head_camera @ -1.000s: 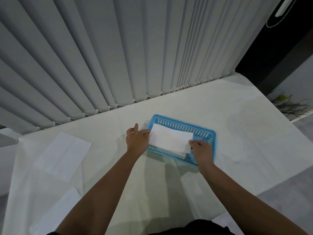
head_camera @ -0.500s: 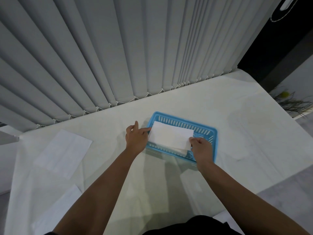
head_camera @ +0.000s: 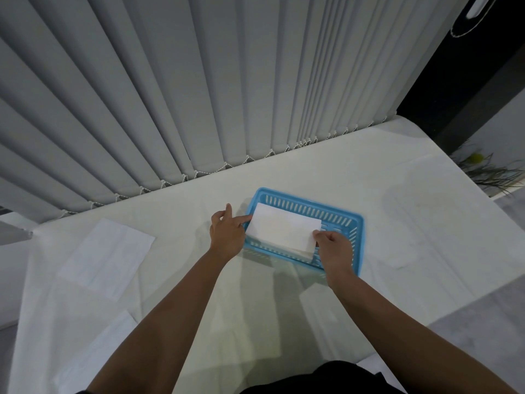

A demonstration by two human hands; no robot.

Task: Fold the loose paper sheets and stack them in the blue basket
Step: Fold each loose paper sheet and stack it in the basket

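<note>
White table (head_camera: 426,223) carries blue basket (head_camera: 358,223), two loose sheets (head_camera: 105,254) (head_camera: 93,356) (left side).

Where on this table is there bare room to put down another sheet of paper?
Free: the stretch right of the blue basket, out to the table edge, and the strip between basket and blinds. Crowded: the left side, where two loose sheets lie, and the basket, with both hands on the folded paper.
</note>
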